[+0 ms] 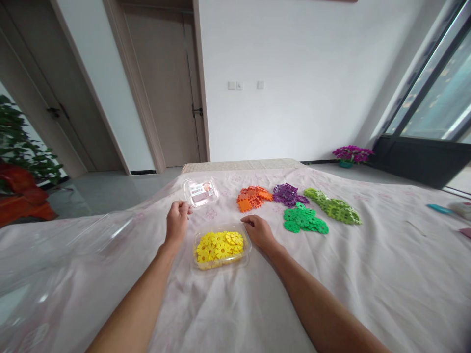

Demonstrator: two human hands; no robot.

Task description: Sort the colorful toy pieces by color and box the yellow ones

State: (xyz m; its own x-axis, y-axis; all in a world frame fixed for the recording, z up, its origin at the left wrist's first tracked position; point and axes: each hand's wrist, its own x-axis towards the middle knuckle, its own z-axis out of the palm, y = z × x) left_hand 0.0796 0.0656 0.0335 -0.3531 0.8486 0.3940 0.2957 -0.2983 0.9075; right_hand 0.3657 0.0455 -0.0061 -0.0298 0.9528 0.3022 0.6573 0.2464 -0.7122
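A clear plastic box (248,245) full of yellow snowflake-shaped building pieces (221,246) stands on the bed cover in front of me. Beyond it, to the left, is a clear plastic lid (187,187) bearing a printed label. My left hand (177,220) is closed, its fingertips pinched at the lid's near left corner. At the box's far right corner, my right hand (259,231) has bent fingers against the rim; its fingertips are partly hidden. Past the right hand lie piles of orange pieces (252,198), purple pieces (287,194), green pieces (304,219) and lime-green pieces (336,208).
Large clear plastic packaging (106,235) lies at the left on the pale floral cloth (228,314). A blue item (439,209) rests at the far right. Behind are doors (162,88), a white wall (287,117) and a pot of magenta flowers (352,154).
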